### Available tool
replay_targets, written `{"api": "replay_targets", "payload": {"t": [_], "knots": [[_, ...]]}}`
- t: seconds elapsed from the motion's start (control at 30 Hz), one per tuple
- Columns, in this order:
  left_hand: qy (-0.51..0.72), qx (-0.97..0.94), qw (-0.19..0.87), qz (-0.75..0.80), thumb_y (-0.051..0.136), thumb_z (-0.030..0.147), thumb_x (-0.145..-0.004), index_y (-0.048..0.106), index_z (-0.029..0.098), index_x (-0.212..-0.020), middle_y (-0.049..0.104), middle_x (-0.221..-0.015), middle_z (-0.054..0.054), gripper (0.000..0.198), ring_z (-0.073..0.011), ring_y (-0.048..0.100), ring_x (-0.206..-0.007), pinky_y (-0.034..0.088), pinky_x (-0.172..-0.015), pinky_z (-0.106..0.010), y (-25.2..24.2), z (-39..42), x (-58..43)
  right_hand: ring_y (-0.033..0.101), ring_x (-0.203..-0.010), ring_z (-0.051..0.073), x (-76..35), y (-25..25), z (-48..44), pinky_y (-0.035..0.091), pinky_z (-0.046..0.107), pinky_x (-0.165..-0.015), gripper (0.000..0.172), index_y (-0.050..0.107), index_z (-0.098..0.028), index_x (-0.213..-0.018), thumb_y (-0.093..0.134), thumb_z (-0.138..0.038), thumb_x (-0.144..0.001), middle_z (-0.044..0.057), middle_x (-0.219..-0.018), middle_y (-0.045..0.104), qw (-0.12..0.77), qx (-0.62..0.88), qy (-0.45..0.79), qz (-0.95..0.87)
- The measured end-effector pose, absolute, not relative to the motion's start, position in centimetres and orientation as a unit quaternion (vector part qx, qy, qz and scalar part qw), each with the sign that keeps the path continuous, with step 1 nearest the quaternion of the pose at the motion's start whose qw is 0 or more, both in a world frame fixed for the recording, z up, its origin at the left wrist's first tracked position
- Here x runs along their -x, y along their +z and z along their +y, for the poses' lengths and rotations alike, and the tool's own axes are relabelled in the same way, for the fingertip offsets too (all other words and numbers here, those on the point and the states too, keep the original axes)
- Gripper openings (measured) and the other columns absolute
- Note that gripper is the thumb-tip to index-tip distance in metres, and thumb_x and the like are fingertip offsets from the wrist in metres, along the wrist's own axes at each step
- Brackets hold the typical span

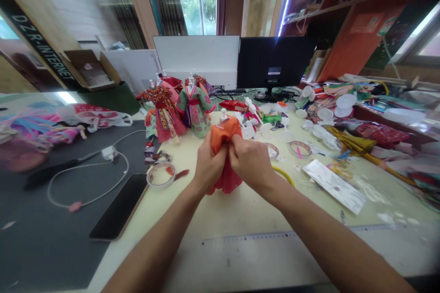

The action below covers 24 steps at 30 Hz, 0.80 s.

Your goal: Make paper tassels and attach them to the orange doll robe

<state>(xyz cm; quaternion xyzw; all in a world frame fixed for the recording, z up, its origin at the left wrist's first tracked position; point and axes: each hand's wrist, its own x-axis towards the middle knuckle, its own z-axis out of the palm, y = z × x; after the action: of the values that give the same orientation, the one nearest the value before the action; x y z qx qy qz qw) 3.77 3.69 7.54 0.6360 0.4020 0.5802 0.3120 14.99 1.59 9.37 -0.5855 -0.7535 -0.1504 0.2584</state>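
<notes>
A small doll in an orange top and red skirt (225, 135) stands upright on the pale yellow table (240, 210), a little past its middle. My left hand (208, 165) and my right hand (250, 161) are both closed around its waist, pinching the cloth from either side. Its white neck peg shows above the orange top. Behind it stand two dressed dolls, one in a red robe (165, 114) and one in a green and pink robe (195, 105).
A tape roll (160, 176) and a black phone (120, 206) lie to the left, beside a white cable (85, 178) on a dark mat. A metal ruler (254, 237) lies near me. Cloth scraps, white discs and a foil packet (335, 185) crowd the right. A monitor (273, 62) stands behind.
</notes>
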Motion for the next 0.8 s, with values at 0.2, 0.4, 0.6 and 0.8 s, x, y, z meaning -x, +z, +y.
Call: {"api": "replay_targets", "payload": {"t": [0.2,0.4,0.6,0.8], "knots": [[0.594,-0.63,0.305,0.398,0.051,0.013,-0.075,0.054,0.019,-0.087,0.054,-0.075,0.002,0.014,-0.0133,0.05,-0.069,0.042,-0.066,-0.025,7.5,3.8,-3.9,0.056,-0.053,0.015,-15.7,9.4,1.2,0.022,0.027,-0.049,0.021,0.056,-0.017,-0.077,0.039,-0.02,-0.088,0.004,-0.063,0.065,0.271,0.576,-0.12,-0.762],[0.596,-0.628,0.307,0.394,0.05,0.012,-0.076,0.054,0.019,-0.089,0.055,-0.077,0.001,0.015,-0.0134,0.051,-0.07,0.042,-0.067,-0.025,7.6,3.7,-4.0,0.059,-0.058,0.016,-16.1,9.5,0.8,0.027,0.026,-0.053,0.023,0.059,-0.018,-0.083,0.038,-0.022,-0.089,0.004,-0.067,0.066,0.28,0.565,-0.081,-0.772],[0.597,-0.624,0.292,0.411,0.051,0.015,-0.078,0.054,0.018,-0.088,0.054,-0.075,0.002,0.011,-0.0129,0.05,-0.068,0.042,-0.065,-0.025,7.6,3.9,-3.8,0.059,-0.057,0.015,-16.6,9.1,0.2,0.03,0.026,-0.056,0.022,0.062,-0.019,-0.093,0.04,-0.022,-0.088,0.003,-0.068,0.068,0.334,0.549,-0.071,-0.763],[0.594,-0.63,0.292,0.405,0.05,0.011,-0.077,0.055,0.018,-0.087,0.057,-0.08,0.001,0.013,-0.0138,0.052,-0.073,0.042,-0.069,-0.026,7.7,3.8,-3.8,0.055,-0.05,0.014,-16.3,8.7,0.7,0.025,0.026,-0.052,0.021,0.059,-0.018,-0.083,0.041,-0.027,-0.089,0.0,-0.058,0.063,0.344,0.565,-0.124,-0.74]]}}
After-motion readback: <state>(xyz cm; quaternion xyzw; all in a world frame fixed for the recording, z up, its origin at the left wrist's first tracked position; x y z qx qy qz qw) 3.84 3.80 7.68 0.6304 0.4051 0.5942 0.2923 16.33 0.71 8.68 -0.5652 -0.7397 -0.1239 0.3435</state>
